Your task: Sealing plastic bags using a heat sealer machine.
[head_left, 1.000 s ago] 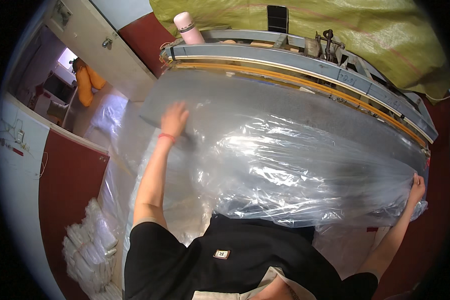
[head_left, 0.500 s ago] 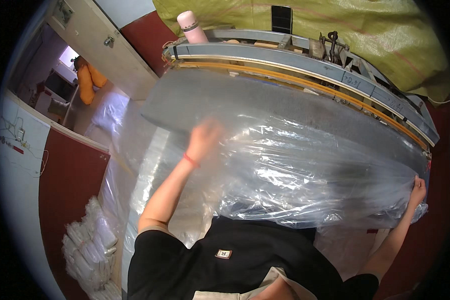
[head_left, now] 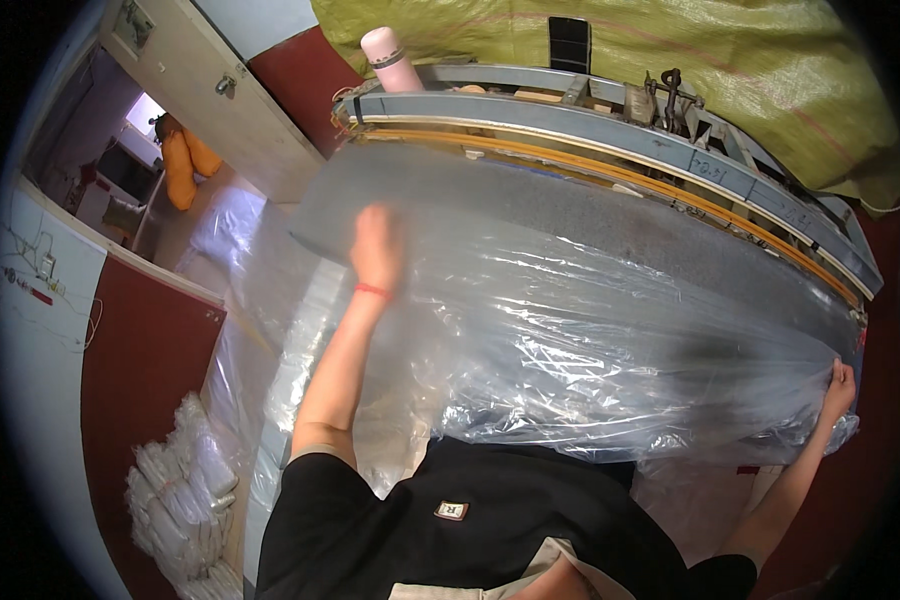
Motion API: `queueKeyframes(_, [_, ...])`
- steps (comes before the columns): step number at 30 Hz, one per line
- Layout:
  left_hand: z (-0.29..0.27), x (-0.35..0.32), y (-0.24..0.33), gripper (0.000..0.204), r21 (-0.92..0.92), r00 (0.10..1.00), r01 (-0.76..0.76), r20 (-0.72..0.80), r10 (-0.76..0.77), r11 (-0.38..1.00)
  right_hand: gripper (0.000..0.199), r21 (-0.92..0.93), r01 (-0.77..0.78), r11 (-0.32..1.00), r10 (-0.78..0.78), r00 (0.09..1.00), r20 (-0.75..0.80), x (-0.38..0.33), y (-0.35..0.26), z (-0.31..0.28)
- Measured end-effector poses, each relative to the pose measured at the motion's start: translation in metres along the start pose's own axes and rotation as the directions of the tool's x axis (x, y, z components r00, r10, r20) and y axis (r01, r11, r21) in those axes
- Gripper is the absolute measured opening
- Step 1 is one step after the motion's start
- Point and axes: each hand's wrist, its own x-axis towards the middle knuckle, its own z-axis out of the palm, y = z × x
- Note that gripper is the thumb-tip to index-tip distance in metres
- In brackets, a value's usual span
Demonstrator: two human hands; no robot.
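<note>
Clear plastic film (head_left: 560, 350) lies wrinkled and shiny across the grey work surface (head_left: 470, 185) and hangs over its near edge against my shirt. At the far right, my right hand (head_left: 842, 388) pinches the edge of the film with closed fingers. My left hand (head_left: 377, 248), a red band on its wrist, is over the left part of the surface, near the film's left side. Motion smears its fingers, so whether it grips the film does not show.
A long metal frame (head_left: 610, 135) with orange strips runs along the back of the surface. On its left end stands a pink bottle (head_left: 392, 62). Bundled clear plastic bags (head_left: 182, 490) lie at lower left. A door (head_left: 215, 85) stands open at upper left.
My left hand has moved left and a little farther from my body, and the film's left part reaches farther up the surface. My right hand stays at the film's right edge.
</note>
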Motion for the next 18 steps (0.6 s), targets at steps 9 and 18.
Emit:
queueKeyframes(9, [0.015,0.026,0.024,0.017,0.129,0.906,0.294,0.279,-0.319,0.947,0.029,0.042,-0.037,0.998,0.038,0.999,-0.019,0.003,0.01,0.006])
queueKeyframes(18, [0.084,0.032,0.002,0.012,-0.399,0.96,0.264,0.017,-0.281,0.878,0.03,0.366,-0.331,0.87,0.375,0.925,-0.054,0.024,0.074,0.003])
